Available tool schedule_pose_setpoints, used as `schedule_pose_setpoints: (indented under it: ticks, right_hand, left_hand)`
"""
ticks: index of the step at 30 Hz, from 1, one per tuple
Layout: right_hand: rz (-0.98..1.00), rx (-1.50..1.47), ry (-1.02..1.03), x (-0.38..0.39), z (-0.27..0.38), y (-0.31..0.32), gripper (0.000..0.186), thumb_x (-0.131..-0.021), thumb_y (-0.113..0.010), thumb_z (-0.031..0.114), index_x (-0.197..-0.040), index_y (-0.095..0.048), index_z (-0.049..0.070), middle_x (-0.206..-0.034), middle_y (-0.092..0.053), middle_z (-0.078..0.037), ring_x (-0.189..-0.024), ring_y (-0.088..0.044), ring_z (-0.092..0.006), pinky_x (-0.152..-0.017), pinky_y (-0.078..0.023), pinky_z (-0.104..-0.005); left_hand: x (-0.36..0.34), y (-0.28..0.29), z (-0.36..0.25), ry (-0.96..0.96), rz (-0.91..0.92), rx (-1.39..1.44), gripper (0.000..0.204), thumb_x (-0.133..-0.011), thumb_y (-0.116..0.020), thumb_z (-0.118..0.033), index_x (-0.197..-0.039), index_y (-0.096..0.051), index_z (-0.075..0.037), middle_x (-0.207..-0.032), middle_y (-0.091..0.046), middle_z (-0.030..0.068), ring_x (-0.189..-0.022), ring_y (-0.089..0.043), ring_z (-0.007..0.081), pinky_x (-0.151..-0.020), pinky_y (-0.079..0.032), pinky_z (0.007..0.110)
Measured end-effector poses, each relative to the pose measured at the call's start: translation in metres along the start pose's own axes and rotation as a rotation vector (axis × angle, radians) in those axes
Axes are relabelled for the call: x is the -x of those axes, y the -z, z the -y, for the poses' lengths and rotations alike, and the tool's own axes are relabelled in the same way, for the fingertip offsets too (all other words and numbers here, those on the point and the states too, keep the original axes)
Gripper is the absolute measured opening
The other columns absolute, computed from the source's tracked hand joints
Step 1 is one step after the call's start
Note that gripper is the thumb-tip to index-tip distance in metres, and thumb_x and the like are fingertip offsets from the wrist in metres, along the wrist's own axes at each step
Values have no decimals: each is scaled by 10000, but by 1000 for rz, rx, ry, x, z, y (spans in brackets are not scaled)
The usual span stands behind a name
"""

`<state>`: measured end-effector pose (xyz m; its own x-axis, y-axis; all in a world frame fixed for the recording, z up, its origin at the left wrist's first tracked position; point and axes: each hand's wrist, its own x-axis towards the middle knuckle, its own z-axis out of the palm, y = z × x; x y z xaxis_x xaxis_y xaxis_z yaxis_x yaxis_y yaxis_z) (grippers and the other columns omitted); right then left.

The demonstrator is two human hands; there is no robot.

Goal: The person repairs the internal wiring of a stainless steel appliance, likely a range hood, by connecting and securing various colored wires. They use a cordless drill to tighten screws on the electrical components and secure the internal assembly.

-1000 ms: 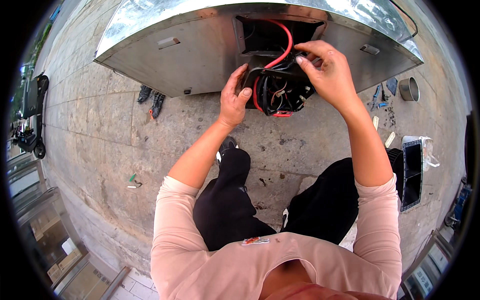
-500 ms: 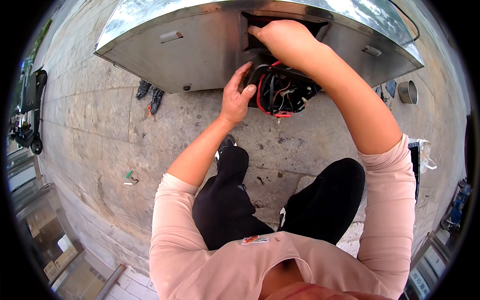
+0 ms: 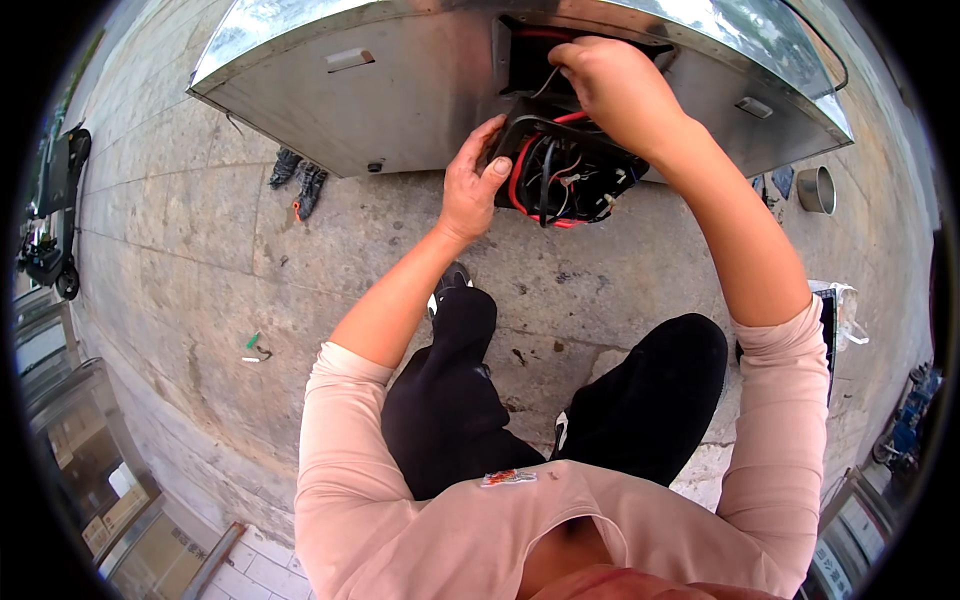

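A black panel box (image 3: 600,178) full of red, black and thin wires tilts out below a rectangular opening (image 3: 525,60) in the metal cabinet (image 3: 430,95). My left hand (image 3: 470,185) grips its left edge, the thumb on the near side and the fingers along the outer wall. Above it, at the opening, my right hand (image 3: 615,90) pinches a thin wire (image 3: 547,82) between thumb and forefinger. The wire slants down toward the box's upper edge. My right hand and wrist cover part of the opening and the box's upper right.
Dark gloves (image 3: 298,182) lie on the paving left of the cabinet. At the right stand a metal pot (image 3: 816,190) and a dark crate with a plastic bag (image 3: 848,312). A small green item (image 3: 253,340) lies at left; a scooter (image 3: 62,210) is farther off.
My right hand has drawn back from the opening's left side toward the right, and a thin wire now shows in its fingers. My left hand stays on the box.
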<state>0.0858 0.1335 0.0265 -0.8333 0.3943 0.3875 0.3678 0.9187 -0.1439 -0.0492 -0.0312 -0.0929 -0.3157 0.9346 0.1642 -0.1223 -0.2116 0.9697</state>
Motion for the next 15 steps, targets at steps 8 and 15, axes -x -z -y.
schedule_pose_setpoints:
  ticks: [8, 15]
  right_hand:
    - [41, -598, -405, 0, 2, 11, 205, -825, -677, 89, -996, -701, -21, -813, -703, -150, -701, -691, -218, -657, -544, -334]
    - [91, -999, -619, 0, 22, 25, 285, -851, -624, -28, -1127, -577, -80, -844, -683, -146, -712, -698, -194, -621, -578, -286]
  left_hand:
    - [-1, 7, 5, 5, -27, 3, 730, -899, -637, -450, -1370, -418, 62, -1322, -526, 151, -1237, -493, 224, -1073, -350, 336]
    - [3, 14, 6, -69, -30, -63, 818, -873, -631, -536, -1377, -412, 69, -1363, -494, 172, -1279, -466, 251, -1095, -327, 355]
